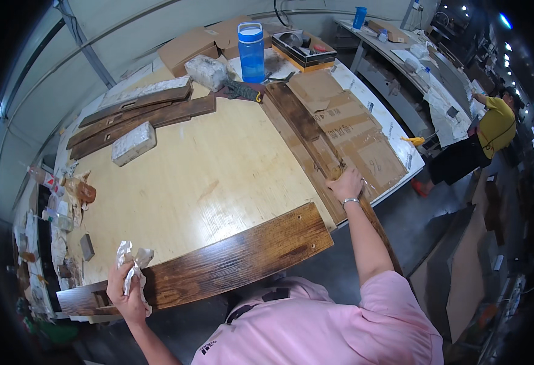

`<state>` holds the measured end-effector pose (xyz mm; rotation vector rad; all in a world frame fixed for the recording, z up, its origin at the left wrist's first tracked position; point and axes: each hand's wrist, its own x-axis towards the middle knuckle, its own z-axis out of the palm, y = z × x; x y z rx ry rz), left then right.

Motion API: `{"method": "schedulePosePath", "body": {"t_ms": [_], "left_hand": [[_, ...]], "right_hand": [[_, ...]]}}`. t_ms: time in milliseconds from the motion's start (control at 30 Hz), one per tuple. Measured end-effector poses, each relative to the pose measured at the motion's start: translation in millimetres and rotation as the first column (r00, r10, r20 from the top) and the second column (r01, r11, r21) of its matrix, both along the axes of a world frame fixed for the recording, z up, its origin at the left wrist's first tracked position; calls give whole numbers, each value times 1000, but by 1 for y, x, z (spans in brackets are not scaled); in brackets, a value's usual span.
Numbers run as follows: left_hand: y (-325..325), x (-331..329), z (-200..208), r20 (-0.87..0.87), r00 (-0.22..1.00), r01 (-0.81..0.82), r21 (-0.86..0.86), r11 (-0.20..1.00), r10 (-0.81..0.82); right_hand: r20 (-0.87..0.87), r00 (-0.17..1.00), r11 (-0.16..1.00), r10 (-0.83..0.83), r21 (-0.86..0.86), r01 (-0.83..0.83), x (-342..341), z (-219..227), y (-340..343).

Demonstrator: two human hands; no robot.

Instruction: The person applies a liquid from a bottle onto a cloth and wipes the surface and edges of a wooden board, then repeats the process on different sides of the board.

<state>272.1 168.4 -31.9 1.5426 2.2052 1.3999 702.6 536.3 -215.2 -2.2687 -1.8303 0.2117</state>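
My left hand [127, 292] is closed on a crumpled white paper or cloth wad [135, 271], over the left end of a dark-stained wooden plank [230, 261]. That plank lies along the near edge of the pale plywood tabletop [218, 158]; its glossy grained face has small holes near the right end. At the right, my right hand [347, 184] is closed around a long, narrow brown wooden board [303, 118]. This board rests on flattened cardboard [364, 140], and its near end reaches past the table edge beside my forearm.
Several dark boards [139, 118] lie at the far left beside a white wrapped block [134, 143]. A blue bottle [251, 55], a dark glove [241, 91] and a box of tools [303, 52] stand farther back. A person in yellow [498, 125] works at another bench on the right.
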Motion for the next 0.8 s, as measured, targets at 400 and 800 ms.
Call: {"method": "schedulePosePath", "body": {"t_ms": [400,800], "left_hand": [[7,5,1,-75,997,31,51,998,-28],[1,-13,-2,-153,985,101,181,978,-74]], "right_hand": [[125,981,988,146,23,-150,19,-5,2],[-37,974,974,224,-31,-225,53,-53,27]]}}
